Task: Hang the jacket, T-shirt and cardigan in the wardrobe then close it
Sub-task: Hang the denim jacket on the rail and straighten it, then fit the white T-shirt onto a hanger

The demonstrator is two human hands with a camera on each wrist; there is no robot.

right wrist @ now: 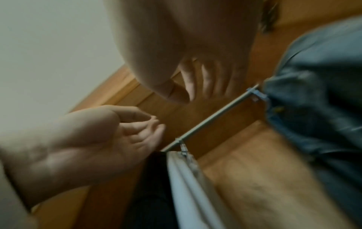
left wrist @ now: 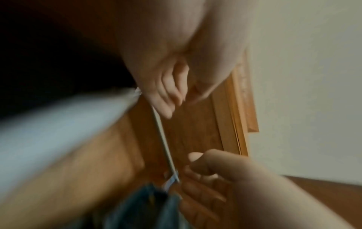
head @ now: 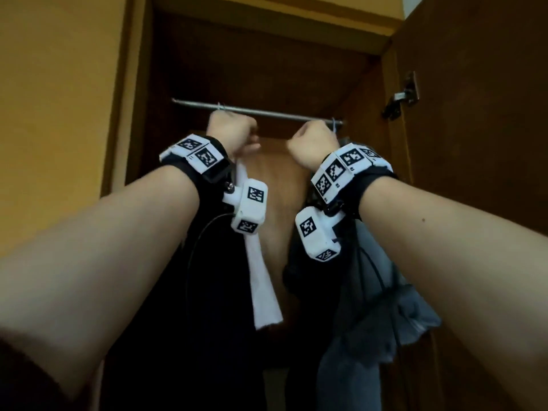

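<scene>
The wardrobe stands open, a metal rail [head: 281, 114] running across it. A white garment [head: 261, 277] and a black one [head: 207, 292] hang at the rail's left end; the white one's hanger hook [right wrist: 181, 143] is on the rail. At the right end a blue denim jacket [head: 415, 310] hangs by its hook [right wrist: 256, 93], with dark grey cloth [head: 364, 330] in front of it. My left hand [head: 234, 129] is just below the rail by the left hook, its fingers [right wrist: 152, 124] loosely curled and holding nothing. My right hand [head: 312, 137] is beside the jacket's hook, fingers [right wrist: 207, 80] relaxed, apart from it.
The wardrobe door [head: 489, 173] is swung open on the right, with a metal hinge [head: 403, 94] at its edge. An orange wall [head: 59, 114] flanks the left side. Between the two hung groups the rail is bare in front of the wooden back panel [head: 284, 203].
</scene>
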